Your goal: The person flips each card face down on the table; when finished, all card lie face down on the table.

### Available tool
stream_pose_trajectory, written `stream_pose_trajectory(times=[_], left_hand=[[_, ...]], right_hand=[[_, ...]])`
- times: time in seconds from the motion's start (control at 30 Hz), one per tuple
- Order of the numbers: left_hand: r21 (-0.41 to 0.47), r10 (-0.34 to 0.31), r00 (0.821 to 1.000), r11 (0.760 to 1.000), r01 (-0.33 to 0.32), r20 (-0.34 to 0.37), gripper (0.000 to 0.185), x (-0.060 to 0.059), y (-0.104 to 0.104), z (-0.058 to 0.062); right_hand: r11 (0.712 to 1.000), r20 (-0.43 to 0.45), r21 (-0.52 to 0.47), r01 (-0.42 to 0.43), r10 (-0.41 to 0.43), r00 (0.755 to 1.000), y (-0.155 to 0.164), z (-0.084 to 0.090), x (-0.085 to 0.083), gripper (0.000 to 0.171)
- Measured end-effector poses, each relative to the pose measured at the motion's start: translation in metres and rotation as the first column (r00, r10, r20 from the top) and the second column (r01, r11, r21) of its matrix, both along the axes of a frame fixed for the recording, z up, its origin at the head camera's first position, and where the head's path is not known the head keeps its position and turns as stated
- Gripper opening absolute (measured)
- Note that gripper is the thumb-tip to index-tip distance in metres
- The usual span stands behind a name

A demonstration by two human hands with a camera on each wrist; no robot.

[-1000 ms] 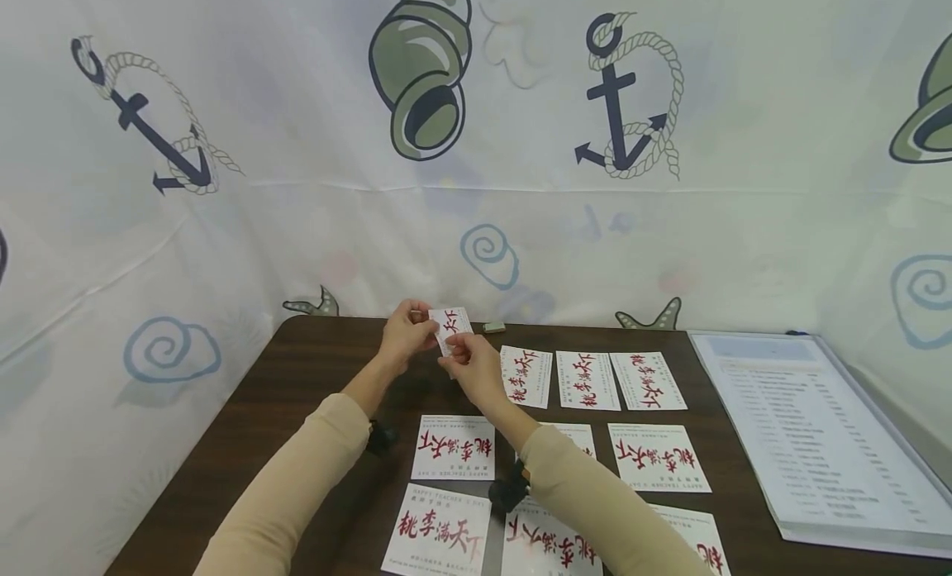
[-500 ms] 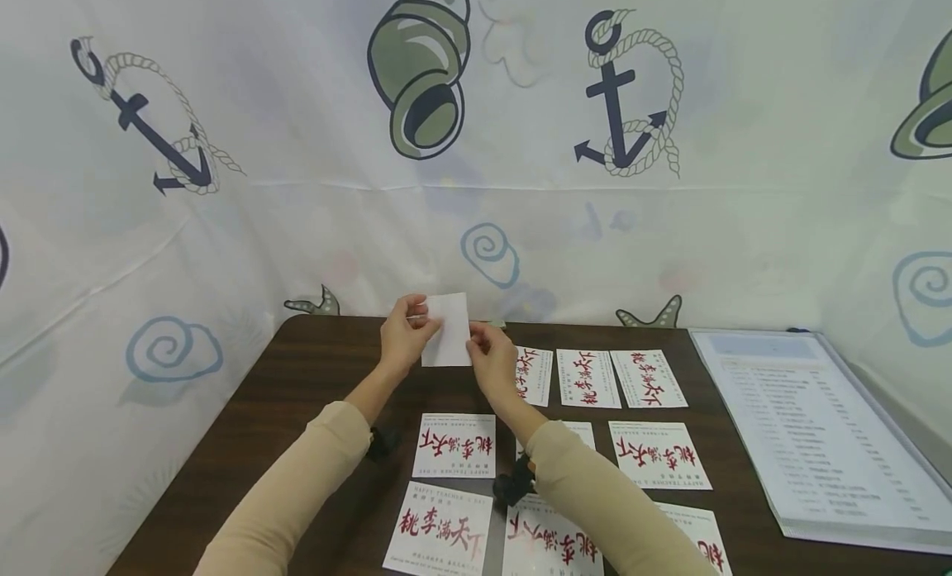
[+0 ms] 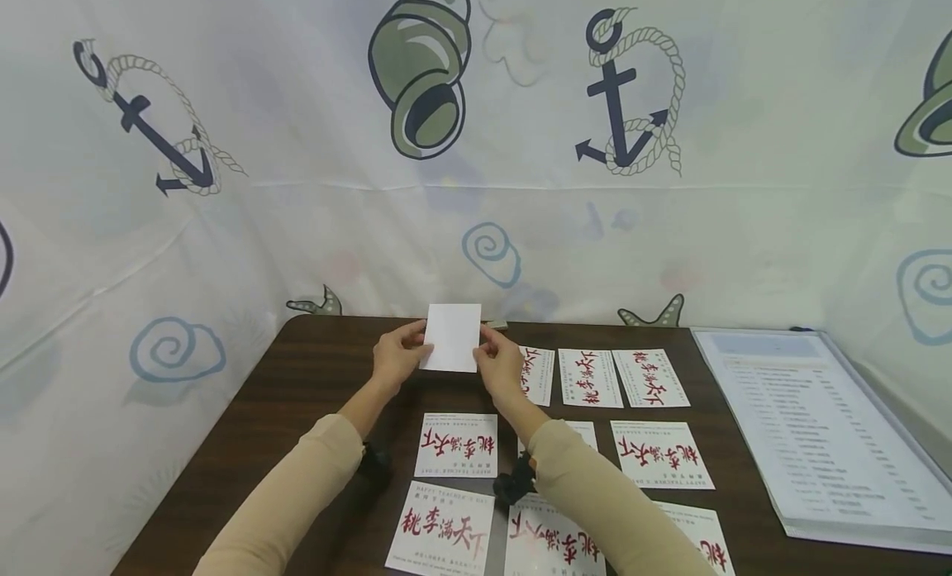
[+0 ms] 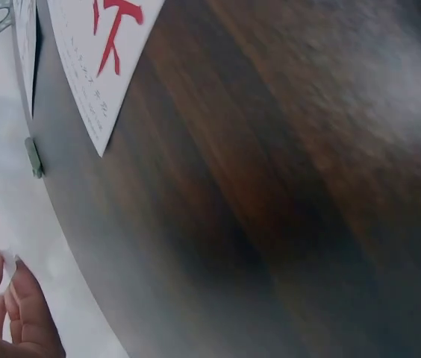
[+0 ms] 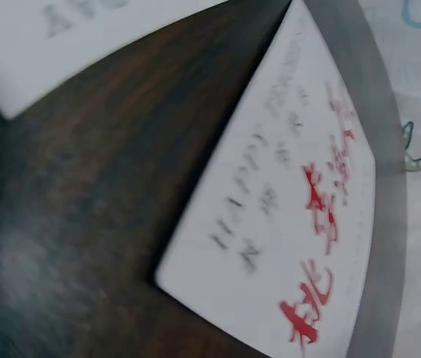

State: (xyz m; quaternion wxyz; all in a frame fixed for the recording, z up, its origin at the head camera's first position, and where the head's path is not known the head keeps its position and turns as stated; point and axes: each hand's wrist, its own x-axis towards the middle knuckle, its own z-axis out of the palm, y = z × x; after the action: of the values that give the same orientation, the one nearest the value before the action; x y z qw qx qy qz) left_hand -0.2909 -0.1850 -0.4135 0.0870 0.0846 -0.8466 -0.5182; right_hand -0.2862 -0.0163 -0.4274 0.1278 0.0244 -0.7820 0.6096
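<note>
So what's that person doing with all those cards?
A person holds one small white card up above the dark table, pinching its left edge with the left hand and its right edge with the right hand. Its blank side faces us. More cards with red writing lie in rows on the table.

Bare table (image 3: 312, 378) lies left of the card grid (image 3: 455, 445), from the near edge to the curtain (image 3: 223, 254), which closes off the far and left sides. Cards lie flat in rows right of that strip, with narrow dark gaps between them. The binder (image 3: 803, 427) fills the table right of the grid. A small block (image 3: 497, 324) sits behind the grid by the curtain.
</note>
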Motion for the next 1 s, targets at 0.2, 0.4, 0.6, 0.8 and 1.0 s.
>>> stream_pose_trajectory(times=[0.2, 0.4, 0.6, 0.8, 1.0], left_hand=[[0.008, -0.034, 0.991, 0.999, 0.033, 0.131, 0.046, 0.006, -0.007, -0.006], [-0.093, -0.052, 0.982, 0.993, 0.070, 0.180, 0.044, 0.011, -0.011, -0.012], [-0.183, -0.040, 0.976, 0.980, 0.080, 0.214, 0.042, 0.014, -0.011, -0.013], [-0.268, -0.029, 0.977, 0.960, 0.086, 0.210, 0.041, 0.015, -0.013, -0.015], [-0.349, -0.036, 0.981, 0.932, 0.103, 0.192, 0.040, 0.014, -0.014, -0.012]], right_hand=[[0.987, 0.101, 0.135, -0.085, 0.071, 0.992, 0.000, -0.007, 0.004, 0.039], [0.962, 0.209, 0.226, -0.155, 0.108, 0.972, -0.002, -0.013, 0.008, 0.041], [0.929, 0.196, 0.337, -0.152, 0.088, 0.977, -0.007, -0.016, 0.010, 0.039], [0.898, 0.168, 0.419, -0.134, 0.068, 0.983, -0.013, -0.016, 0.012, 0.031], [0.869, 0.123, 0.483, -0.105, 0.052, 0.991, -0.017, -0.016, 0.011, 0.011]])
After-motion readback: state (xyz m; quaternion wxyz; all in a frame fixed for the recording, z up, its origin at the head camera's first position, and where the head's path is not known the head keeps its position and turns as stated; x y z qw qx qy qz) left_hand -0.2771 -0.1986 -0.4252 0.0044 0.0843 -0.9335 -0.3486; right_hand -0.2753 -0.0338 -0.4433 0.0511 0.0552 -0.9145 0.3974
